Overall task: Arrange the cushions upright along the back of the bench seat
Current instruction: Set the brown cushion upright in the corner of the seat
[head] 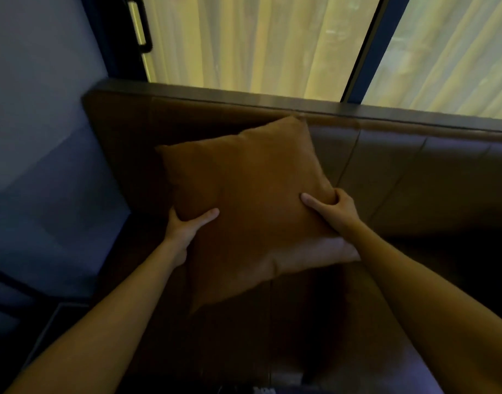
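A square orange-brown cushion is held over the left end of the brown padded bench. It is tilted, with its top corner near the backrest and its lower corner over the seat. My left hand grips its left edge, thumb on the front. My right hand grips its right edge, thumb on the front and fingers behind. I cannot tell whether the cushion touches the backrest.
A dark ledge runs along the top of the backrest, below a window with pale curtains. A grey wall closes the bench's left end. A dark handle hangs on the window frame.
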Demonstrator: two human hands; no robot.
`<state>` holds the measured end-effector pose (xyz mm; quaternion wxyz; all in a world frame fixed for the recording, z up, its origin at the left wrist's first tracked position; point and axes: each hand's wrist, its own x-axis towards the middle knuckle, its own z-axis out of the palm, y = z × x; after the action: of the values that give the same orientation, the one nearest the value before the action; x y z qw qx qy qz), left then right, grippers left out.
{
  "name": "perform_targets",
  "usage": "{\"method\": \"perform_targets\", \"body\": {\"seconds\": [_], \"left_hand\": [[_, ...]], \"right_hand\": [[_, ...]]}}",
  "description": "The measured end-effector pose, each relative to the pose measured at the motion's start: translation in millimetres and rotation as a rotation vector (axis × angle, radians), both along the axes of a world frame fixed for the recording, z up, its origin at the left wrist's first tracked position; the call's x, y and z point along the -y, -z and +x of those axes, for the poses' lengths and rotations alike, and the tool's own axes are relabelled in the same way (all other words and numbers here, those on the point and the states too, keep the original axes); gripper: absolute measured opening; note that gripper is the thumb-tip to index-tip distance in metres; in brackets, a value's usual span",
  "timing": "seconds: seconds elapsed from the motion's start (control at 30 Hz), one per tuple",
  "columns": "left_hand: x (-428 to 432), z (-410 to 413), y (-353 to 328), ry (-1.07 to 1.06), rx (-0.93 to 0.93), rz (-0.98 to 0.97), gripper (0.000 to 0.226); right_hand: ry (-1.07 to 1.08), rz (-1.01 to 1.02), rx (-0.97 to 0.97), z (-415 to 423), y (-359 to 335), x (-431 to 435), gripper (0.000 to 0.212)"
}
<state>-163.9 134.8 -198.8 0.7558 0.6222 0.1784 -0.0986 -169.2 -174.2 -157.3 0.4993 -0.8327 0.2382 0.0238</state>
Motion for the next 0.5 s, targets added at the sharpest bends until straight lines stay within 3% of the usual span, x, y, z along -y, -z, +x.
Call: {"method": "perform_targets", "body": {"seconds": [0.1, 0.33, 0.5], "left_hand": [[-10.8, -15.2, 38.0, 0.000, -0.075, 0.001, 0.138], [-16.0, -28.6, 144.4, -0.099, -0.267, 0.074, 0.123], [-10.2, -24.3, 196.0, -0.098, -0.350, 0.125, 0.136]], "right_hand": [[-0.007, 0.048, -0.094, -7.1, 43.9, -10.7, 0.105], [-0.039, 0.039, -0.253, -1.5, 154.3, -22.1, 0.105], [-0.039, 0.033, -0.321, 7.0, 215.9, -21.0, 0.116]]}}
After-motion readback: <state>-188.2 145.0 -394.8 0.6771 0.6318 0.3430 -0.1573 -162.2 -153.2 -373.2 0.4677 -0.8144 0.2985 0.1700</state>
